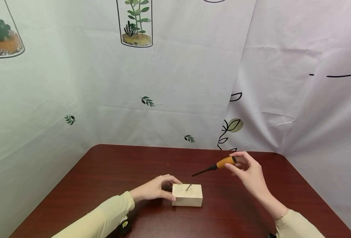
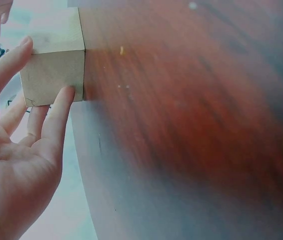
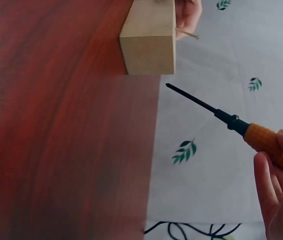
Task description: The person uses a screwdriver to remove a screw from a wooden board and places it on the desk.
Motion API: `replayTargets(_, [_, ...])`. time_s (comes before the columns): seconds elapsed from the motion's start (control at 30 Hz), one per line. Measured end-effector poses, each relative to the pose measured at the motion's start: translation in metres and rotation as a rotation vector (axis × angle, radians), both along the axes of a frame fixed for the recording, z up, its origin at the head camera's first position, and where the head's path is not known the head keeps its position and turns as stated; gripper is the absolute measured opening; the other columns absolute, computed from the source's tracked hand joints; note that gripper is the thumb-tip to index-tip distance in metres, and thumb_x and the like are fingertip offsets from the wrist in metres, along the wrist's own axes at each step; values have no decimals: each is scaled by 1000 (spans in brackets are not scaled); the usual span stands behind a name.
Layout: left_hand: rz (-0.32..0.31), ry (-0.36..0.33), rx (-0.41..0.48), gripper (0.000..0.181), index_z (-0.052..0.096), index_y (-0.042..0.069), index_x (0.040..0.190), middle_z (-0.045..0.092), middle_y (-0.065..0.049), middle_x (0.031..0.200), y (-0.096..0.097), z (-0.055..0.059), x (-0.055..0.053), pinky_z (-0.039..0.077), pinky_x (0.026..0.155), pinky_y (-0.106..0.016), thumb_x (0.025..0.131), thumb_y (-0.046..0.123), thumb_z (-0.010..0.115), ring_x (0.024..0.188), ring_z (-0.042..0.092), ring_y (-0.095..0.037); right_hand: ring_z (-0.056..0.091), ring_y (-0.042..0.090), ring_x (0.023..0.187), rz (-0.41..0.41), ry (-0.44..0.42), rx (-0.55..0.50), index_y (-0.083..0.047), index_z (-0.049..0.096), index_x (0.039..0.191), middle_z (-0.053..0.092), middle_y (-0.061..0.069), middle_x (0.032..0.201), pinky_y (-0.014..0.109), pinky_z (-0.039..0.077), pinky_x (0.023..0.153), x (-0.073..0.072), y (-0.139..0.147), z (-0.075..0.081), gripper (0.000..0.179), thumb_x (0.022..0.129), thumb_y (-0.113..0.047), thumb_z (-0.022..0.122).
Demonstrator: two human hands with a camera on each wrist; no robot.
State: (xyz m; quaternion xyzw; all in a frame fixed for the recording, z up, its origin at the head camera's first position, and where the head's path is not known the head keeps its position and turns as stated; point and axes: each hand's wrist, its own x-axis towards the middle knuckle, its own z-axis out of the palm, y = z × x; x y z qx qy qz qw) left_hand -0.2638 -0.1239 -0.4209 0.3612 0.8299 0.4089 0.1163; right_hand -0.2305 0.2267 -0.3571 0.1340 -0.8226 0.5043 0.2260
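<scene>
A pale wooden block (image 1: pixel 187 201) lies on the table, with a screw (image 1: pixel 188 187) standing tilted out of its top face. My left hand (image 1: pixel 158 189) grips the block's left end, thumb on the near side and fingers at the far side. In the left wrist view, fingertips press the end of the block (image 2: pixel 54 75). My right hand (image 1: pixel 251 173) holds a screwdriver (image 1: pixel 225 162) by its orange handle, up in the air to the right of the block. Its dark shaft slopes down to the left, and the tip stays apart from the screw (image 3: pixel 187 34).
The dark red wooden table (image 1: pixel 127 162) has rounded far corners. Behind it hangs a pale curtain (image 1: pixel 175 82) printed with plants and leaves. A dark object (image 1: pixel 124 227) sits by the left sleeve.
</scene>
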Motion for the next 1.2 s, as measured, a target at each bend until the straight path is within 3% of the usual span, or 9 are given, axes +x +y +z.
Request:
replayTargets(0.13, [5,8,-7,47,64,24,125,64,3,122,0,1,1,47,92,-26,81,31,82,103,58,-6,71,3,73,-19,-20,-2,-9,62,113,74,-13,90,24,58,67,3,8,-5,36,83,-15,80])
replayTargets(0.27, [13,10,-14,47,65,23,124,64,3,122,1,3,1,47,92,-25,80,30,82,103,58,-5,68,-3,76,-99,-25,60,-10,63,109,76,2,94,13,52,70,6,15,-7,34,81,-18,82])
replayTargets(0.4, [20,10,-23,47,66,21,122,65,2,120,3,6,2,47,91,-25,79,28,83,100,59,-5,65,-6,76,-139,-35,107,-9,62,105,75,13,100,14,50,66,8,20,-9,34,81,-20,83])
replayTargets(0.9, [31,-8,-5,49,65,19,124,65,-3,123,3,4,5,48,93,-28,80,27,83,105,62,-9,61,-6,66,-186,-78,212,-7,58,91,74,16,97,18,47,57,11,34,-29,32,77,-16,85])
replayTargets(1.2, [43,-39,-6,50,64,19,126,64,-3,125,3,6,8,47,95,-30,81,27,82,108,62,-11,56,-5,64,-195,-115,281,-8,59,91,73,14,98,20,46,56,13,39,-40,32,76,-17,86])
